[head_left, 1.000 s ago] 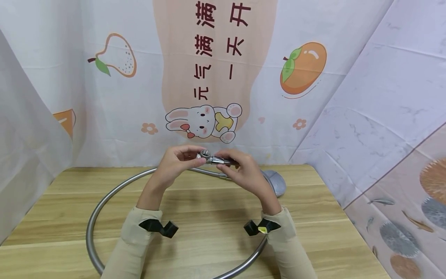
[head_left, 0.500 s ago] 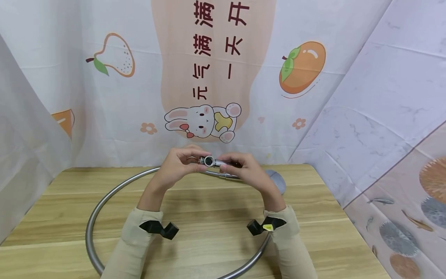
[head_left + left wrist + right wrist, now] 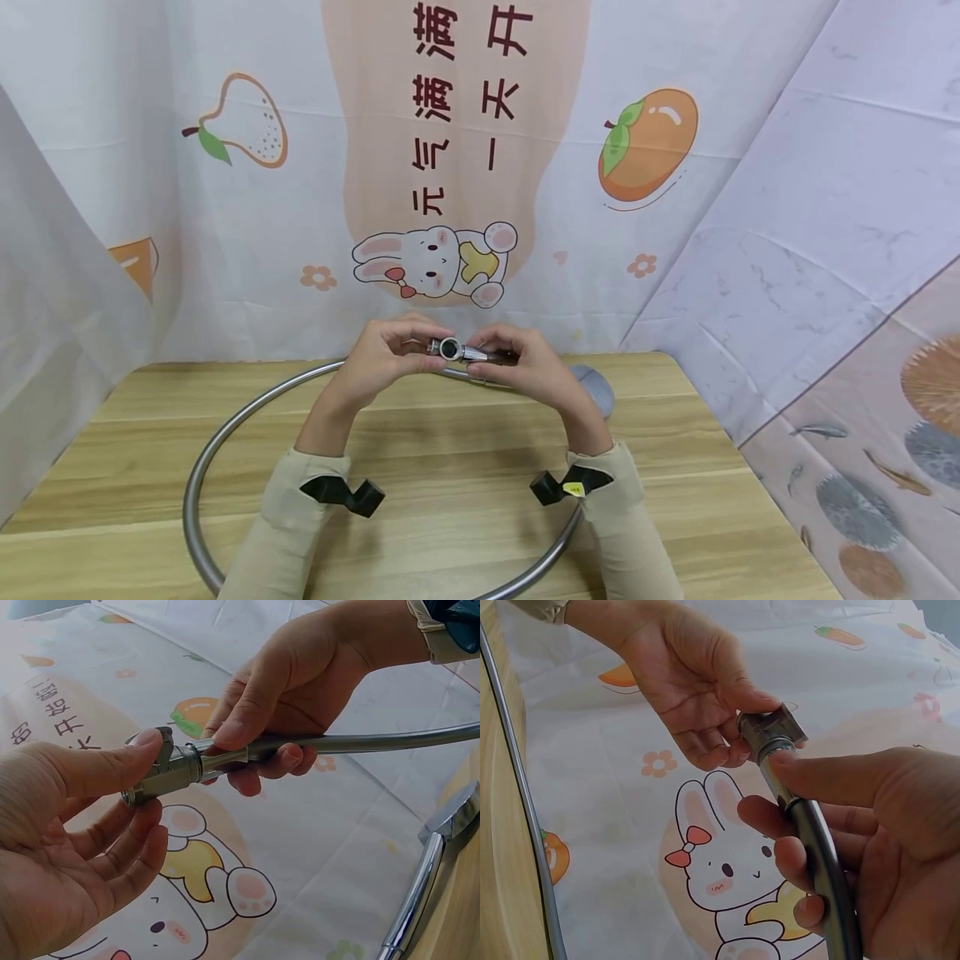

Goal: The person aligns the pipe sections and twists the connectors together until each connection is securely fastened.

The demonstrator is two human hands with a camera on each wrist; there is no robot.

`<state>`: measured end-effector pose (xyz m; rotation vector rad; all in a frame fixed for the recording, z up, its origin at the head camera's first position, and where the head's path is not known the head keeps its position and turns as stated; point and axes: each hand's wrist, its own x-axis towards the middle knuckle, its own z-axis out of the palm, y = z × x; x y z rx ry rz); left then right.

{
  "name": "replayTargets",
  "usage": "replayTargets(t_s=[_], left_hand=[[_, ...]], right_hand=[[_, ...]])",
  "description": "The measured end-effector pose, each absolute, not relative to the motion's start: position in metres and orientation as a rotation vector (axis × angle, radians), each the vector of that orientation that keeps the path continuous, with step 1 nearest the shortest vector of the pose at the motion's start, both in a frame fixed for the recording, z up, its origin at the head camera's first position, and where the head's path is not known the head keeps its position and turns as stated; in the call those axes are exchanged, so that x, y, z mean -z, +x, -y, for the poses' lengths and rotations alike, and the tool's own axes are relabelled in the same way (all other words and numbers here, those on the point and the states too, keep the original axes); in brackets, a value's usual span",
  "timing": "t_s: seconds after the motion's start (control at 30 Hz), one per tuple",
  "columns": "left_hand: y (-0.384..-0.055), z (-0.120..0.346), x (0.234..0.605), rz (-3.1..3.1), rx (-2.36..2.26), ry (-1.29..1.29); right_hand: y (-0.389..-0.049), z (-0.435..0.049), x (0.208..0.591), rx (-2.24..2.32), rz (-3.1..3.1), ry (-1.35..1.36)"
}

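Observation:
In the left wrist view, a short metal pipe fitting (image 3: 169, 778) with a side opening is pinched between the thumb and fingers of my left hand (image 3: 385, 357). My right hand (image 3: 529, 367) grips the end of a grey shower hose (image 3: 375, 742), its fingers curled under and its thumb on the chrome connector (image 3: 225, 760). That connector meets the fitting end to end, in one line. Both hands are raised over the back of the table. From the head view, the fitting's round opening faces up towards me.
The hose loops round on the wooden table (image 3: 450, 500), passing under both forearms. A shower head (image 3: 596, 390) lies at the back right, behind my right wrist, its chrome handle (image 3: 411, 900) plain in the left wrist view. A printed curtain (image 3: 262, 250) stands right behind the table.
The fitting has turned so that its round opening faces the head camera more squarely. My right hand has turned and shifted slightly along the connector; the left keeps its grip.

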<state>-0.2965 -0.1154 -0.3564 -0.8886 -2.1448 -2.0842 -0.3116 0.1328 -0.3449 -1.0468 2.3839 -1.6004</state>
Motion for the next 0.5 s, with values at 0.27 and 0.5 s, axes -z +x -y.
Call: replayTargets(t_s=[0.27,0.5], left_hand=[[-0.2962,0.116,0.3567,2.145,2.089,-0.875],[-0.296,0.1161,0.356,2.153,2.077,-0.881]], right_hand=[[-0.311,-0.1312,0.345,1.614,-2.401,-1.045],[-0.3112,-0.1326,0.3441,1.572,-2.408,-1.059]])
